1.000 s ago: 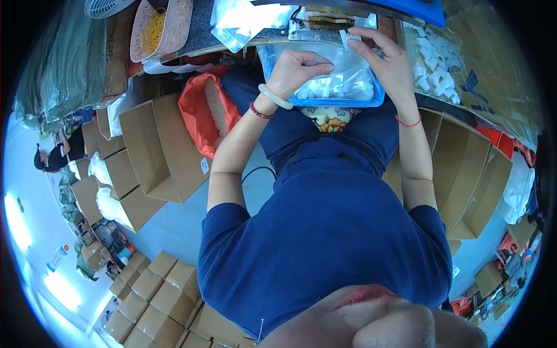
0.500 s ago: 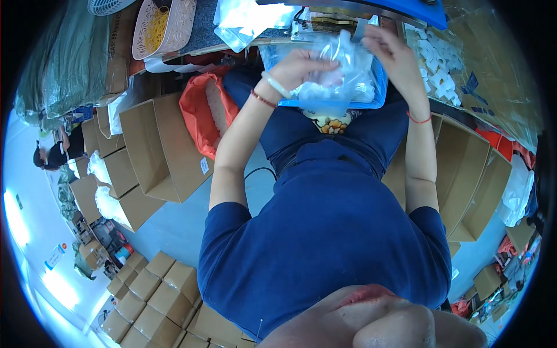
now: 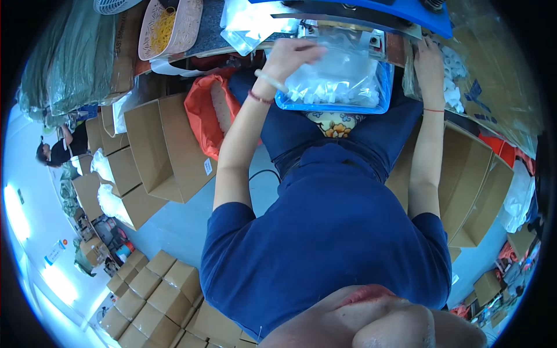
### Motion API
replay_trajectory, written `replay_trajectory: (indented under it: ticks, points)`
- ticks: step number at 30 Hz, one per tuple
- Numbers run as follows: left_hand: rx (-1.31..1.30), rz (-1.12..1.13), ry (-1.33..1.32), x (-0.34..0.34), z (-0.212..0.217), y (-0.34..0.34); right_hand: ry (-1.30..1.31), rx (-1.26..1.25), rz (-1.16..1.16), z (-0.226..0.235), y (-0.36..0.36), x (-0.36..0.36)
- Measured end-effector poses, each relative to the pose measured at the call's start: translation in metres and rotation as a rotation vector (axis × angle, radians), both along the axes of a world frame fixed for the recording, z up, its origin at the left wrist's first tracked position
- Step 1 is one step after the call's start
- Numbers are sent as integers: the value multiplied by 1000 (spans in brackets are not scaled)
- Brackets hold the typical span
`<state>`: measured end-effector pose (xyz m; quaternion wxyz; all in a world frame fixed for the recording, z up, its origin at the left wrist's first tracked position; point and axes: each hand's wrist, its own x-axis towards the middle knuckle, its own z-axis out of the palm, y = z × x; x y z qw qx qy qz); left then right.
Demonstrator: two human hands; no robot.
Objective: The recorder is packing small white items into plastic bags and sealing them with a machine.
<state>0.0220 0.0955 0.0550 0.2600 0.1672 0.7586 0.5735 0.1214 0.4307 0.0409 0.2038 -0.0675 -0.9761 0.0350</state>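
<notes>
My left hand (image 3: pixel 295 57) hovers by the far left corner of a blue tray (image 3: pixel 333 108) on my lap. Its fingers stretch to the right, blurred at the tips, with nothing visible in them. Clear plastic bags (image 3: pixel 336 72) with small whitish pieces fill the tray. Over to the right, my right hand (image 3: pixel 429 61) reaches in at a heap of white plastic pieces (image 3: pixel 451 78), beside the end of a blue machine (image 3: pixel 377 14). Its fingertips are partly hidden there, so any grip is unclear.
A pink basket of yellow rubber bands (image 3: pixel 168 32) and clear bags (image 3: pixel 246 26) lie on the bench at left. An orange-red sack (image 3: pixel 203 116) and open cartons (image 3: pixel 168 151) stand beside my legs. Another person (image 3: pixel 61 148) is far left.
My left hand has let go of the clear bag, which now lies on the tray, and has drawn back slightly left. My right hand has moved right to the white pieces.
</notes>
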Motion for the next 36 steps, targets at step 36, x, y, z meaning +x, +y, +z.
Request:
replay_trajectory:
  ticks: [36]
  points:
    - [293, -156, -673, 41, 15, -14, -243, -706, 425, 76, -103, 4]
